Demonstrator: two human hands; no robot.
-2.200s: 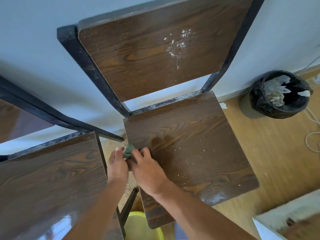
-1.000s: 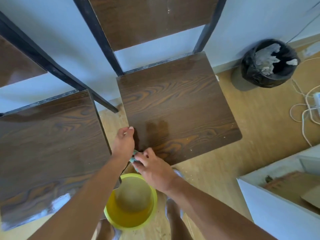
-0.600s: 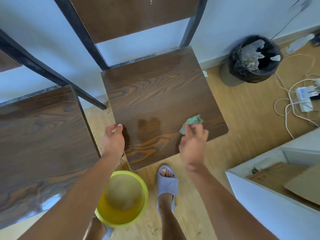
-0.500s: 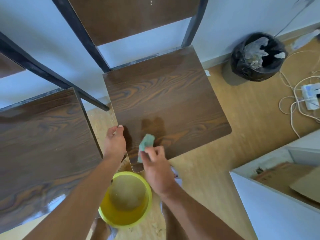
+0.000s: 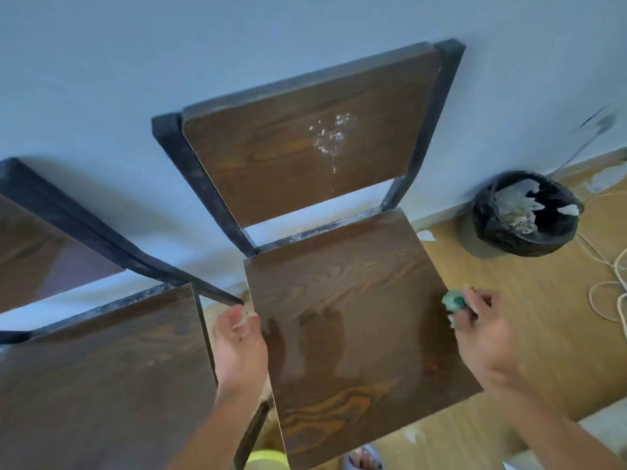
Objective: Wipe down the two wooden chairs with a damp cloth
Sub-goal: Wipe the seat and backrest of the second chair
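Note:
Two dark wooden chairs with black metal frames stand against a pale wall. The right chair's seat (image 5: 353, 300) shows damp streaks near its middle, and its backrest (image 5: 288, 147) carries white specks. My left hand (image 5: 239, 351) grips the seat's left edge. My right hand (image 5: 481, 330) sits at the seat's right edge, closed around a small green cloth (image 5: 454, 300) that pokes out above the fingers. The left chair's seat (image 5: 101, 368) fills the lower left, with part of its backrest at the far left.
A black-lined waste bin (image 5: 524, 212) full of paper stands by the wall at right. White cords (image 5: 610, 293) lie coiled on the wooden floor. A yellow bucket's rim (image 5: 268, 461) shows at the bottom edge, beside a sandalled foot (image 5: 363, 457).
My right hand carried the cloth from the seat's front left corner to its right edge. My view tilted up, showing the backrest again and hiding most of the bucket.

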